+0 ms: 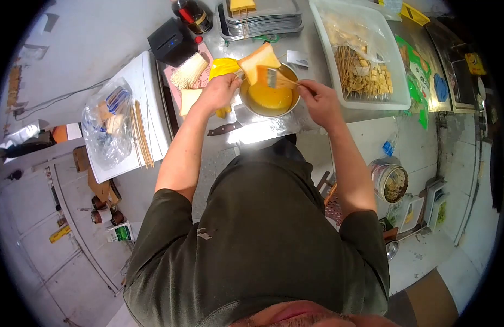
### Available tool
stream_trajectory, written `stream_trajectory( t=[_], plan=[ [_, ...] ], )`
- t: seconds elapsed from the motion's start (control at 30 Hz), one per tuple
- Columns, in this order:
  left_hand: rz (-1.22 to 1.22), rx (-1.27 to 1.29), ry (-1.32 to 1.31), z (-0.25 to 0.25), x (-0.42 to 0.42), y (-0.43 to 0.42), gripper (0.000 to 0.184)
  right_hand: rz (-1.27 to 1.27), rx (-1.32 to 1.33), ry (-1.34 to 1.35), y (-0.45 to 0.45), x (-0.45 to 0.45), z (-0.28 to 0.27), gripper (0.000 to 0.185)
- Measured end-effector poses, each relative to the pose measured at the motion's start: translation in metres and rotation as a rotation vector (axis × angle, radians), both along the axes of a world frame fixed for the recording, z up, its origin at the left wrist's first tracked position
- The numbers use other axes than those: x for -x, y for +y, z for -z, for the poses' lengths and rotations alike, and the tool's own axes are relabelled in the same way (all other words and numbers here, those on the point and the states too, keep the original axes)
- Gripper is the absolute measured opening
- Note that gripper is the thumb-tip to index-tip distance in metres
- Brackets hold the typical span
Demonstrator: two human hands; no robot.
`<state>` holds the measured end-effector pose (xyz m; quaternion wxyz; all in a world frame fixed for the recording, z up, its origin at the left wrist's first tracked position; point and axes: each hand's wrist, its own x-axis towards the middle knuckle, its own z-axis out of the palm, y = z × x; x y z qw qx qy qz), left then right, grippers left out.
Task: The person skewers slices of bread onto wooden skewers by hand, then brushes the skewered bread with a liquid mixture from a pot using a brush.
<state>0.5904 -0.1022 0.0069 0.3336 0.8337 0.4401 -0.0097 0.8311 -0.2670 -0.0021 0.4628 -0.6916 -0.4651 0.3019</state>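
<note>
Over a metal bowl [271,111] of yellow liquid [271,97], a slice of bread [258,59] is held up, tilted. My left hand [222,91] is closed at the bowl's left side, near the bread's lower left; what its fingers pinch is too small to make out. My right hand [319,101] is closed on the handle of a brush [273,78], whose bristles overlap the lower right of the bread. Behind my left hand lies a yellow bag [223,66]. A knife [224,129] lies at the counter's front edge.
Stacked metal trays [265,24] stand at the back. On the right is a white bin [401,98] of skewered food. A pink board [175,92] bears noodle-like food [190,71] and bread. Bagged items and wooden sticks [141,133] lie on the left white surface.
</note>
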Motion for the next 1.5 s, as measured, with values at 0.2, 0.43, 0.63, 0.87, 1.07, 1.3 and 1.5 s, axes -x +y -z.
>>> stream_trajectory(
  t=[0.2,0.43,0.63,0.87,1.07,1.3,1.5],
  plan=[
    [-0.043,-0.004,-0.065,0.008,0.011,0.003,0.036,0.068,0.169,-0.186,0.018,-0.012,0.025,0.028],
    [-0.133,0.0,-0.06,0.014,0.022,0.006,0.039,-0.161,0.508,-0.604,0.049,0.033,0.025,0.027],
    [-0.121,-0.051,-0.068,0.012,0.02,0.006,0.039,-0.225,0.425,-0.529,0.069,0.048,0.042,0.031],
    [-0.125,-0.048,-0.06,0.016,0.01,0.0,0.037,0.271,0.143,0.597,0.0,0.014,0.034,0.024],
    [-0.079,0.001,0.001,0.009,-0.012,-0.012,0.034,0.434,-0.044,0.989,0.001,0.052,0.026,0.02],
    [-0.072,-0.057,-0.022,0.012,-0.02,-0.023,0.033,0.522,-0.006,0.869,-0.005,0.073,0.052,0.019],
    [-0.043,-0.037,0.015,0.014,-0.019,-0.02,0.036,0.483,-0.114,0.939,-0.01,0.065,0.034,0.021]
  ],
)
